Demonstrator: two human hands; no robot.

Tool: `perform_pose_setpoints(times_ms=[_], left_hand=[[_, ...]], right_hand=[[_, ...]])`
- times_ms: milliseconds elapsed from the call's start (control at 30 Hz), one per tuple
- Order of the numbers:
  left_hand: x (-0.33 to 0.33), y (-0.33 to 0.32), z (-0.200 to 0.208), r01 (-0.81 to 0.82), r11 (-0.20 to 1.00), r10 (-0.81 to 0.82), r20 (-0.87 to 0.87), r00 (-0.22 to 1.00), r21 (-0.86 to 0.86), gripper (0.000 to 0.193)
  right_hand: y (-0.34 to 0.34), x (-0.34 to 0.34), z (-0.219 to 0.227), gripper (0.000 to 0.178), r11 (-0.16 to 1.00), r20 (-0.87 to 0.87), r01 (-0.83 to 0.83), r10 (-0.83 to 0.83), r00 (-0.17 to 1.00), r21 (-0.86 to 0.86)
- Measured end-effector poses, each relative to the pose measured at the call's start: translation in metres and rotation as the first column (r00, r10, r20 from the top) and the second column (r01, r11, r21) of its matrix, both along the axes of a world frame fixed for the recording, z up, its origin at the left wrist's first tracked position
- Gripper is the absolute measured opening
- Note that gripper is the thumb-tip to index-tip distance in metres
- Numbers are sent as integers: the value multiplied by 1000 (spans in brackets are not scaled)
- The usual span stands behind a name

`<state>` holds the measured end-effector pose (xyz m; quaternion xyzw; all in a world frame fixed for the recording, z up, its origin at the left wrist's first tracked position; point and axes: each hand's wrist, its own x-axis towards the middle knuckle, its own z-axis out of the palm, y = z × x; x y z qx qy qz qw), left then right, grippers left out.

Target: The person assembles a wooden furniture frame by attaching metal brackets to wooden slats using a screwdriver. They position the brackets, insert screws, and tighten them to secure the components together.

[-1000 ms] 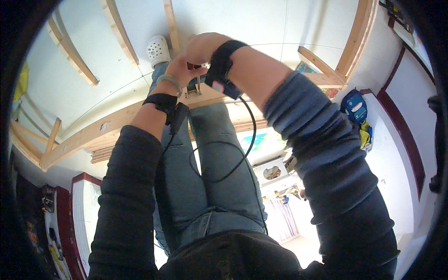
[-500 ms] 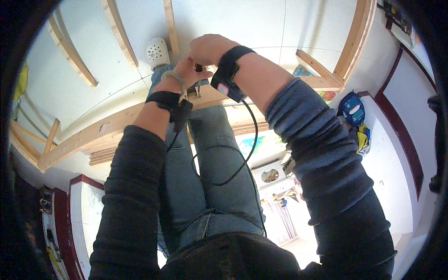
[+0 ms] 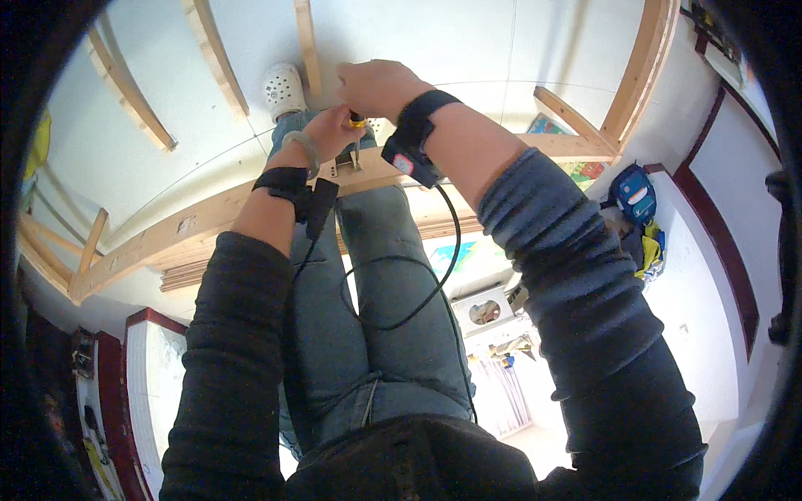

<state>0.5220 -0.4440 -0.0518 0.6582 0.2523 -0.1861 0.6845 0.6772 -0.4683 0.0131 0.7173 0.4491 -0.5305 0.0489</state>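
My right hand is closed over the top of a screwdriver whose thin metal shaft points down onto a small metal bracket on a long wooden beam. My left hand pinches the shaft just under the yellow and black handle. Both wrists wear black bands, and a black cable hangs from them over my knees. The screwdriver tip is partly hidden by my fingers.
More wooden slats lie on the white floor around me, with a wooden frame at the right. A white clog is on my foot past the beam. A blue bag and clutter sit at the right.
My right hand has shifted slightly on the screwdriver handle, turning at the wrist, and a bit of yellow handle now shows. My left hand stays on the shaft.
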Motion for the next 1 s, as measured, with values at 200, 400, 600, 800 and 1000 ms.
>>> perform_pose_setpoints(times_ms=[200,400,600,800,1000], left_hand=[[7,2,14,79,990,-58,-179,982,116,43],[9,-12,9,214,972,-187,-240,953,92,43],[2,-9,-4,501,835,-549,-291,784,-227,26],[23,-22,-2,741,671,-689,-356,632,15,20],[27,-19,5,584,811,-566,-271,779,-16,37]], right_hand=[[-6,12,-11,25,998,-230,56,-59,971,-17],[-25,6,-11,21,992,32,126,-127,991,22],[-52,28,-12,12,944,-98,303,-291,952,134],[-94,51,3,14,883,53,445,-456,888,148],[-136,47,11,17,653,13,744,-753,658,140]])
